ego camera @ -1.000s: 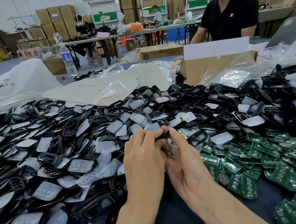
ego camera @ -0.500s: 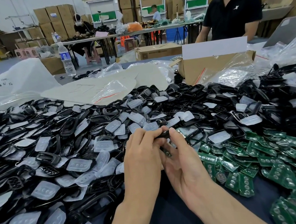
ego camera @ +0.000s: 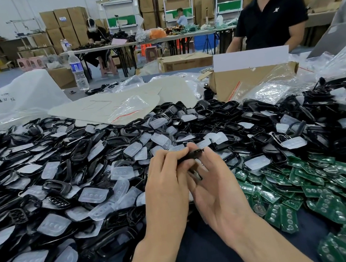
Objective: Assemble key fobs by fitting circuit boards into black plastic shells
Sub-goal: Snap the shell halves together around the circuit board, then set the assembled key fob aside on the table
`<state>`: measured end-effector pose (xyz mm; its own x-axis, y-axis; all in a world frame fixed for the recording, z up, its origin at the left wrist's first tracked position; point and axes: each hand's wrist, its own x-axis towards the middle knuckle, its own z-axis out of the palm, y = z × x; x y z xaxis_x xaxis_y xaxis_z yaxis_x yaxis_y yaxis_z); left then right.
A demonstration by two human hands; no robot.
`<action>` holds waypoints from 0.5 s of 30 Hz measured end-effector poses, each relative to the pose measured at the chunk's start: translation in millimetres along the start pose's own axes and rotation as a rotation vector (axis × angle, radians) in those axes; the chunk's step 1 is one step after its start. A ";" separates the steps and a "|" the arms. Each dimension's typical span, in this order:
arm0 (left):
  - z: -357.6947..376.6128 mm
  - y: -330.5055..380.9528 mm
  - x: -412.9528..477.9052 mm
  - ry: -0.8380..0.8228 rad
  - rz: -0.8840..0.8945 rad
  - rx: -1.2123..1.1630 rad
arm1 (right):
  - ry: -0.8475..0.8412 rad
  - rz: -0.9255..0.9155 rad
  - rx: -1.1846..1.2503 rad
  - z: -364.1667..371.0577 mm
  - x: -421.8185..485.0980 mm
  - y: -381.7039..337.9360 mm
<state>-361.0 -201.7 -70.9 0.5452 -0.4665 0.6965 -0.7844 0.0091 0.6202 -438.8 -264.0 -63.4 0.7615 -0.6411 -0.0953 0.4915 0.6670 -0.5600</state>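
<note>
Since half a second ago the palms have parted a touch more, so a dark gap shows between them, while the fingertips stay at the same spot over the heap. Left hand (ego camera: 167, 190) and right hand (ego camera: 219, 191) meet at their tips and pinch one black shell (ego camera: 190, 155) between them, the left hand's curled fingers on its 9 o'clock end, the right hand's thumb and forefinger on its 3 o'clock end. It is held edge-on to the camera just above the pile. Its long axis runs from about 8 o'clock to 2 o'clock, the right end a little higher.

Both hands are equally near, since both grip it. A second dark sliver sits lower in the gap between the palms; I cannot tell whether it is part of the same shell or another piece, nor whether a board is seated inside.

The shell looks thin, glossy and rigid. Green circuit boards (ego camera: 298, 181) lie heaped at 3 to 4 o'clock of the hands, nearer the right hand, which I judge would fetch the next one. Loose shells (ego camera: 64, 192) mixed with translucent button pads (ego camera: 92, 195) spread from 8 round to 1 o'clock over the dark table (ego camera: 199, 250)
</note>
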 end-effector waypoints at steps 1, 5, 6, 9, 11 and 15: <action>-0.2 0.8 0.4 0.003 -0.014 -0.024 | 0.004 -0.002 0.005 -0.6 0.3 -0.6; -2.2 5.1 1.6 0.031 -0.028 -0.079 | 0.003 -0.043 -0.030 -3.2 0.9 0.2; -3.1 6.4 1.6 0.040 -0.044 -0.108 | -0.006 -0.066 -0.038 -3.3 0.5 0.4; -7.1 12.1 1.3 0.046 -0.133 -0.218 | -0.043 -0.127 -0.113 -1.8 -4.6 -0.2; -9.3 18.8 -1.6 0.030 -0.198 -0.282 | -0.033 -0.189 -0.215 -2.1 -12.0 -3.2; -4.0 40.1 -7.3 -0.006 -0.328 -0.444 | 0.023 -0.304 -0.286 -4.4 -27.9 -14.0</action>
<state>-395.3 -194.4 -49.7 0.7375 -0.5126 0.4397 -0.3728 0.2339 0.8980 -468.8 -257.1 -56.5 0.5884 -0.8032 0.0930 0.5526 0.3155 -0.7714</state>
